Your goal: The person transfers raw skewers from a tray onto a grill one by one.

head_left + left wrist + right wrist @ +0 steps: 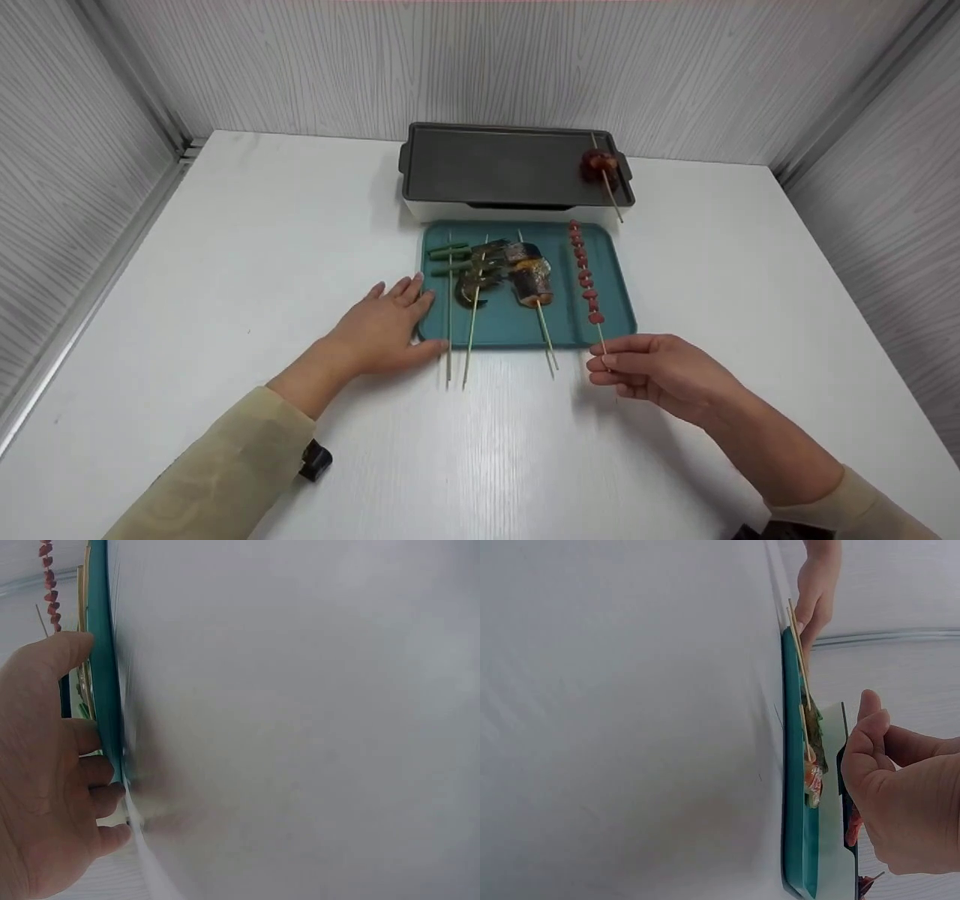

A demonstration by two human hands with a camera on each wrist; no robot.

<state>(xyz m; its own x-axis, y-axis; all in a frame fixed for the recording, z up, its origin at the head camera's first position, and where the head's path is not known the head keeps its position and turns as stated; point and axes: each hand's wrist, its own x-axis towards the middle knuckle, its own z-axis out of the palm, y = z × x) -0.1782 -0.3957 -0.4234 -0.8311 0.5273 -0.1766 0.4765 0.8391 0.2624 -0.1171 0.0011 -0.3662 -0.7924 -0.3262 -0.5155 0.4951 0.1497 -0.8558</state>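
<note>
Between thumb and fingers my right hand (660,375) pinches the stick end of a skewer of small red pieces (584,277), raised over the right part of a teal tray (622,319). My left hand (386,330) lies with fingers spread at the tray's left edge, its fingertips touching the rim. On the tray lie a skewer of green stalks (450,268), a skewer with a dark shrimp-like piece (471,289) and a skewer of fish chunks (531,281). In the right wrist view the pinched stick is hard to see.
Behind the tray stands a dark griddle (502,165) on a white base. A dark red skewer (600,166) lies at its right side, the stick jutting over the front edge. All stand on a white table (480,450) with panels at the back and sides.
</note>
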